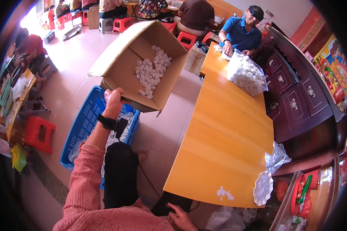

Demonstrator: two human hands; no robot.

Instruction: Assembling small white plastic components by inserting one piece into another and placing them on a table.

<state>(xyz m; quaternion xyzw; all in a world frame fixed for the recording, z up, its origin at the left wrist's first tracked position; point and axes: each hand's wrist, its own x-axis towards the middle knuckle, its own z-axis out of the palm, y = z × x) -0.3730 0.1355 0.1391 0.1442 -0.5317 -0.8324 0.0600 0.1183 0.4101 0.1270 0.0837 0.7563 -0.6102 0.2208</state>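
Observation:
My left hand [113, 103] is closed on the near edge of a cardboard box [121, 82], its arm stretched forward in a pink sleeve. The box is tilted so that its inside faces me, and many small white plastic pieces [152, 71] lie inside it. Beneath my left arm stands a blue perforated crate [83, 115] with more white pieces and some clear plastic. My right hand [179, 217] rests low by my lap, fingers stretched out and nothing visible in them, near the front of the yellow table [216, 154].
On the table are a clear bin [247, 75] full of white pieces, a small loose pile [224, 193] and a scalloped white dish [263, 188]. A person in blue [239, 32] sits at its far end. Red stools [39, 133] stand around. Dark drawers [293, 92] line the right.

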